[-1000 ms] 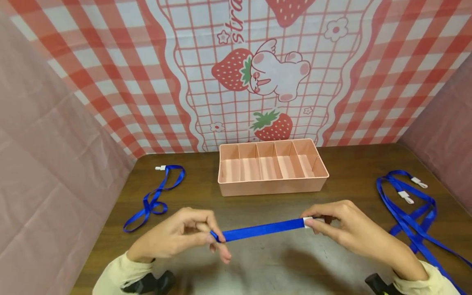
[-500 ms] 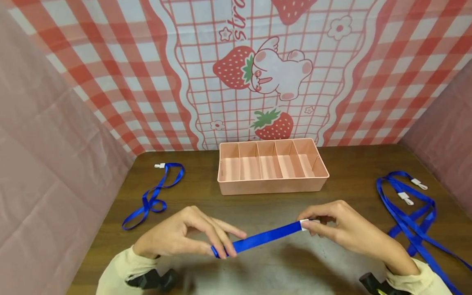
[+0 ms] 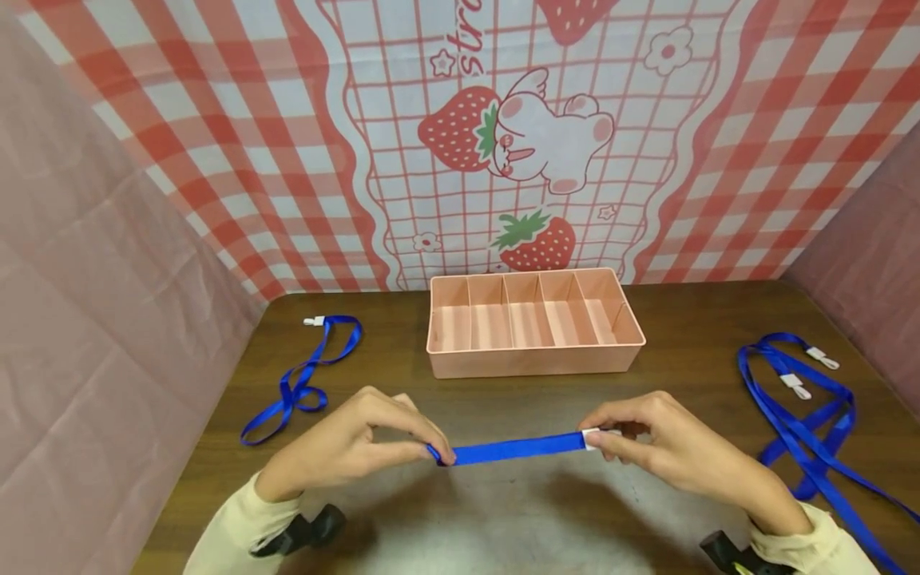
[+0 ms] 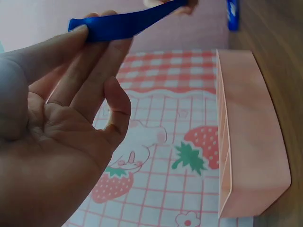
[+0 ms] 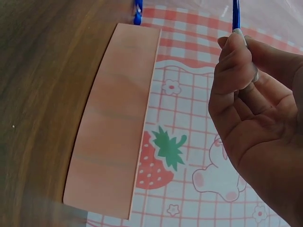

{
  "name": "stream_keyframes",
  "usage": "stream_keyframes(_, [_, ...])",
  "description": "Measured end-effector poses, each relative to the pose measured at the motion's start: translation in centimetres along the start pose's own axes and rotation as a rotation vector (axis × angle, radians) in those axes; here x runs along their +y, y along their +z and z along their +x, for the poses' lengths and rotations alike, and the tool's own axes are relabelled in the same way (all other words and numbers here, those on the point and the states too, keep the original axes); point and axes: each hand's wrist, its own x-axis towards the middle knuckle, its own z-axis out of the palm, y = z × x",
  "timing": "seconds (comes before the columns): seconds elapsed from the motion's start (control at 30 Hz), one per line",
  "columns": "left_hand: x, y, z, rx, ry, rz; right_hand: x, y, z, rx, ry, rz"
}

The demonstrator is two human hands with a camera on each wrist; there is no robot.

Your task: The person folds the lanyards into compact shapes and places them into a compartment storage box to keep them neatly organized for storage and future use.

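Note:
A blue lanyard [image 3: 519,450], folded into a short flat band, stretches between both hands above the table. My left hand [image 3: 357,441] pinches its left end between thumb and fingers; in the left wrist view the thumb presses the band [image 4: 111,28] against the fingers while the little finger curls free. At the other end my right hand [image 3: 664,439] pinches the white clip [image 3: 591,439], most of which the fingers cover. In the right wrist view the blue strap [image 5: 236,16] rises edge-on from the fingertips.
Behind the hands stands a pink divided box [image 3: 528,363] with several compartments. One loose blue lanyard [image 3: 295,391] lies at the left; more lanyards with white clips [image 3: 796,386] lie in loops at the right. A checked strawberry cloth [image 3: 402,160] hangs behind the table.
The left hand has shifted its fingers on the folded end, opening them out and then closing them in again. The band dipped at its left end, then rose. The right hand keeps its grip.

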Motion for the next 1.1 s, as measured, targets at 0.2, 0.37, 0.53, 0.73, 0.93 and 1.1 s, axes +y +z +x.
stream_keyframes(0.2, [0.4,-0.2,-0.2,0.039,-0.064,0.071,0.1,0.2,0.1,0.008,-0.004,0.021])
stream_keyframes(0.37, [0.1,0.2,0.1,0.034,-0.047,0.106,0.3,0.7,0.2,0.012,-0.03,0.001])
stream_keyframes(0.53, [-0.2,0.4,0.3,0.042,-0.04,0.159,0.4,1.0,0.3,0.015,-0.017,-0.009])
stream_keyframes(0.73, [-0.1,0.6,0.4,0.037,-0.059,0.208,-0.1,0.8,0.6,0.034,-0.042,-0.058])
stream_keyframes(0.93, [0.2,0.6,1.0,0.036,-0.031,0.169,-1.3,0.4,1.5,0.045,-0.06,-0.11])
stream_keyframes(1.1, [0.7,0.9,1.9,0.036,0.006,0.194,-2.4,0.5,2.2,0.088,-0.055,-0.18])
